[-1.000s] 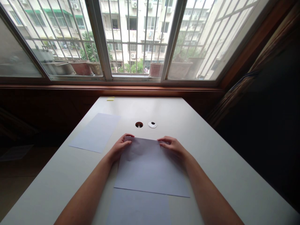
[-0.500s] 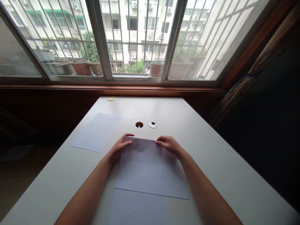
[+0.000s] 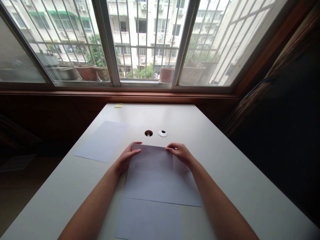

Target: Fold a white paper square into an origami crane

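A white sheet of paper [image 3: 160,180] is held by its far edge between both hands. My left hand [image 3: 128,155] pinches the far left corner, thumb on top and fingers behind. My right hand [image 3: 180,153] grips the same edge farther right, thumb and fingertips closed on it. The sheet slopes toward me, and its near edge lies over a second sheet of paper [image 3: 150,220] on the table. How much of that lower sheet is covered cannot be seen.
On the white table [image 3: 232,186], another paper sheet [image 3: 102,141] lies to the left. Beyond my hands are a round cable hole [image 3: 148,133] and its loose cover [image 3: 162,133]. Yellow strips [image 3: 118,105] sit at the far edge, below a barred window [image 3: 147,40].
The held sheet has shifted slightly away from me, its near edge now farther up the table. More of the lower sheet shows. Both hands keep their grip.
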`<state>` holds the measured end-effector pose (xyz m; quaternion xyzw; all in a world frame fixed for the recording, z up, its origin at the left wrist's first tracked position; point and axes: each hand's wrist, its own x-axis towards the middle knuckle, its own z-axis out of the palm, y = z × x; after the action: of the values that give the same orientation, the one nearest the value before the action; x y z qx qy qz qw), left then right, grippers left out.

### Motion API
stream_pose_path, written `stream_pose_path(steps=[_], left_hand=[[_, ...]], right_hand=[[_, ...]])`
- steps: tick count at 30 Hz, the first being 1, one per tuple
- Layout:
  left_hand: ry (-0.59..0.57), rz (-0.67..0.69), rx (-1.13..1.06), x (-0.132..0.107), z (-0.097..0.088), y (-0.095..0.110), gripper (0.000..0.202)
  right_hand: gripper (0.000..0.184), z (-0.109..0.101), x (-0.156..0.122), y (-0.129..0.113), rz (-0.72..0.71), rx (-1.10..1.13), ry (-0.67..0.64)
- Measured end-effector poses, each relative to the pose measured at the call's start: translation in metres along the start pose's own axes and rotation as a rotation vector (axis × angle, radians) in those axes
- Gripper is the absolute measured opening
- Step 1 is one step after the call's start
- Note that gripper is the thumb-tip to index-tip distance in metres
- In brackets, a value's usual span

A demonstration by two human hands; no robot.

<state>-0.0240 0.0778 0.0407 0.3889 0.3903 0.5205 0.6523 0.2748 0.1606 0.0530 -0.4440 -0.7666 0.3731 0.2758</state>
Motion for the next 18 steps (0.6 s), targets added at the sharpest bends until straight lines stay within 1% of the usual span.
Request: stream_pose_path(steps=[4, 11, 18], left_hand=[[-0.035, 0.045, -0.049, -0.001, 0.004, 0.001, 0.054], [-0.034, 0.034, -0.037, -0.003, 0.007, 0.003, 0.056], [-0.041, 0.040, -0.027, -0.003, 0.006, 0.003, 0.059]], right_hand=[[0.025, -0.004, 0.004, -0.002, 0.014, 0.007, 0.061], [0.029, -0.008, 0.010, 0.002, 0.032, 0.019, 0.116], [0.027, -0.010, 0.013, 0.000, 0.046, 0.038, 0.165]])
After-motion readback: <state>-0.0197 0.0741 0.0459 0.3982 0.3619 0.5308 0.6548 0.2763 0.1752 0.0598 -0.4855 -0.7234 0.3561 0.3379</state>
